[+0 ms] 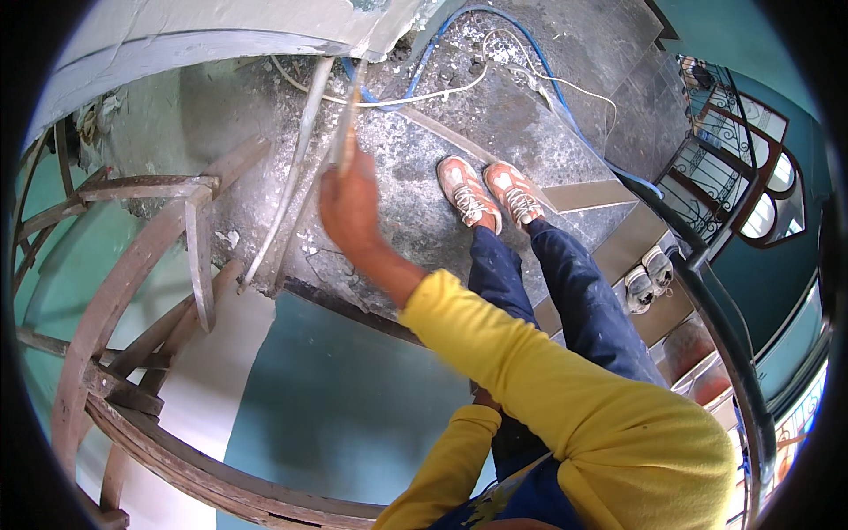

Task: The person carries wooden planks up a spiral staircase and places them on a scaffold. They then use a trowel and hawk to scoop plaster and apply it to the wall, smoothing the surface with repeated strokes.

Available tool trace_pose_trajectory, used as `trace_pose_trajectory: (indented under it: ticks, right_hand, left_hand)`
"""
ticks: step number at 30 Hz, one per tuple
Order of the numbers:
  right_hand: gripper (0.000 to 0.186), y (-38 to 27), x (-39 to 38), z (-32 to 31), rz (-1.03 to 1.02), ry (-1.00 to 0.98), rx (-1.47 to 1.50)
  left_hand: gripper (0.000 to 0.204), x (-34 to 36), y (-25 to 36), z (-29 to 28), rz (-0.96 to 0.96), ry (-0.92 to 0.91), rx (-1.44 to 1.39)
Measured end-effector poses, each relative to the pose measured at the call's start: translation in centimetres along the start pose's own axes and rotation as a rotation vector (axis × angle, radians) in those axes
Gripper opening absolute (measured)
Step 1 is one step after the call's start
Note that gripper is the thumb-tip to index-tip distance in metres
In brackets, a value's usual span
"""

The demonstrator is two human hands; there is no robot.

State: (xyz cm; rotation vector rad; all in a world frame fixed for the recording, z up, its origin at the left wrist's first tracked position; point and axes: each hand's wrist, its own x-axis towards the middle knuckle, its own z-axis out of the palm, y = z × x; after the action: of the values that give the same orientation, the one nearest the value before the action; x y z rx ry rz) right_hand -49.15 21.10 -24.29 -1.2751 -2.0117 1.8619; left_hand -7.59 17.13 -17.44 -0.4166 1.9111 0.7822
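Observation:
My right hand (351, 205) is raised at the left of centre, its fingers closed round a thin flat tool (355, 110) that I see nearly edge on. Motion blurs the tool, so its exact kind is unclear. Its tip reaches up to the lower edge of a white plastered slab (221, 42). Most of my left hand (483, 397) is tucked behind my right arm beside my dark trousers, and its fingers are hidden.
Wooden scaffold poles (124, 265) stand at the left, with a slanting pole (296, 168) near my hand. A blue hose (521, 35) and a white cable (468, 87) cross the rubble-strewn landing. Steps carrying shoes (649, 281) descend at right beside a dark handrail (733, 353).

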Motion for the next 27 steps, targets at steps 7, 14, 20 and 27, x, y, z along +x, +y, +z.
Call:
trace_pose_trajectory:
  ticks: [7, 14, 20, 27]
  right_hand:
    - [0.035, 5.6, 10.6, -6.5, 0.216, 0.058, 0.446]
    - [0.034, 4.2, 17.8, -9.7, 0.287, -0.028, 0.67]
    - [0.037, 2.8, 21.1, -11.9, 0.281, -0.192, 0.83]
    - [0.036, -2.0, 17.8, -13.2, 0.311, -0.2, 0.973]
  left_hand:
    - [0.072, 2.7, 7.0, -2.5, -0.254, -0.037, 0.117]
    - [0.076, 2.7, 10.6, -3.3, -0.221, 0.067, 0.272]
    - [0.075, 2.7, 11.6, -3.6, -0.243, 0.068, 0.285]
    - [0.077, 2.7, 10.5, -2.9, -0.2, 0.078, 0.296]
